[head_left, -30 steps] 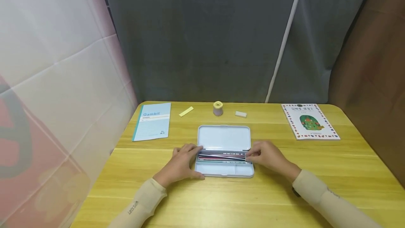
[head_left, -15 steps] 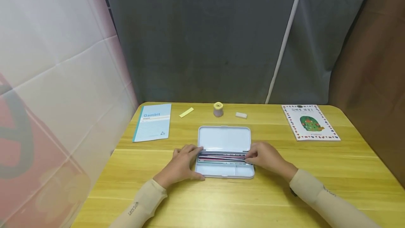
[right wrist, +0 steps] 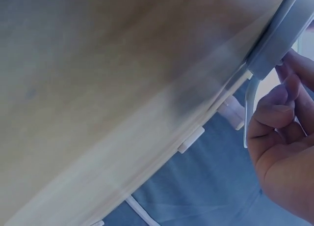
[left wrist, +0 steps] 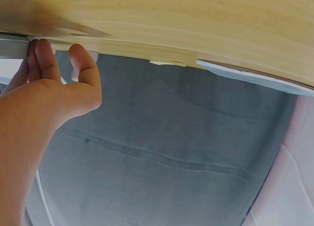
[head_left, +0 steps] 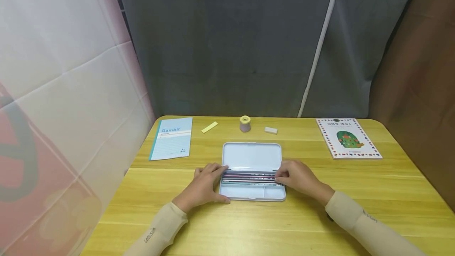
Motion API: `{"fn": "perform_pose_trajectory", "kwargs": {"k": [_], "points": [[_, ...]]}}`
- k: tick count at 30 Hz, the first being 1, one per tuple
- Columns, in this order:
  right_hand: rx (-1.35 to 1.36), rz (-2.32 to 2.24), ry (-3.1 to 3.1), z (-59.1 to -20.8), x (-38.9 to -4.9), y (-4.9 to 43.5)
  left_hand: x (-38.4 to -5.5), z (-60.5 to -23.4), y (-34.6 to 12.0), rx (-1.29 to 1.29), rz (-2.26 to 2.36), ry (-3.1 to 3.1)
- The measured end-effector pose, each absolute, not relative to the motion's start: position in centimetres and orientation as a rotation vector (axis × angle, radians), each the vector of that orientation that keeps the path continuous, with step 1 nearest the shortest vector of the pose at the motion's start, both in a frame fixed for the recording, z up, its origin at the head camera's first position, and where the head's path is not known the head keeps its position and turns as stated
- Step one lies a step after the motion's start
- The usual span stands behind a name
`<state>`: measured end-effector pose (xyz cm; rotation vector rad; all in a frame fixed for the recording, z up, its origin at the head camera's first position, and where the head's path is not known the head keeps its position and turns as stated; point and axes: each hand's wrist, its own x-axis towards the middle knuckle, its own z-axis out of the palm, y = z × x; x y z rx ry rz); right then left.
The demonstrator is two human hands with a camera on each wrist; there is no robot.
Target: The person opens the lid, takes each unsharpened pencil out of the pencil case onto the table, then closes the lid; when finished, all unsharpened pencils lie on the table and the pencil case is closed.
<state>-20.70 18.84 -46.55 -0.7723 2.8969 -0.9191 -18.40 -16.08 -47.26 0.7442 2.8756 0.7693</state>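
A pale pencil case (head_left: 251, 155) lies with its lid raised, and several pencils (head_left: 247, 177) lie lengthwise in its back compartment. My left hand (head_left: 203, 185) holds the case's left side, index finger at the hinge corner and thumb at the front corner. In the left wrist view, the fingertips of the left hand (left wrist: 54, 83) meet the case's edge (left wrist: 13, 46). At the other end, my right hand (head_left: 296, 177) has thumb and fingers bent over the pencil ends, pinching there; its fingertips hide those ends. In the right wrist view, the curled right hand (right wrist: 284, 137) reaches past the case's side (right wrist: 279, 34).
Behind the case, from left to right, lie a blue notebook (head_left: 172, 139), a yellow strip (head_left: 209, 127), a small yellow-topped container (head_left: 245, 124) and a white eraser (head_left: 271, 130). A white-covered book (head_left: 348, 138) is at the far right. A dark curtain (head_left: 227, 42) hangs behind the table.
The pencils, crossed at a slant earlier, now lie nearly parallel. My right fingers have shifted slightly left and toward me over the pencil ends. My left hand has stayed in place.
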Motion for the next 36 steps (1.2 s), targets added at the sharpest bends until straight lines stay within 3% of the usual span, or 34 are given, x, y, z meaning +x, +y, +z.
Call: {"fn": "perform_pose_trajectory", "kwargs": {"k": [15,36], "points": [[-0.79,-1.145,2.89,-46.2,-20.7,22.4,-18.4,-47.3,-16.1,0.74,0.765,2.877],[-0.652,-1.22,2.953,-44.6,-20.9,35.1,-18.4,-47.4,-16.1,0.733,0.78,2.883]]}}
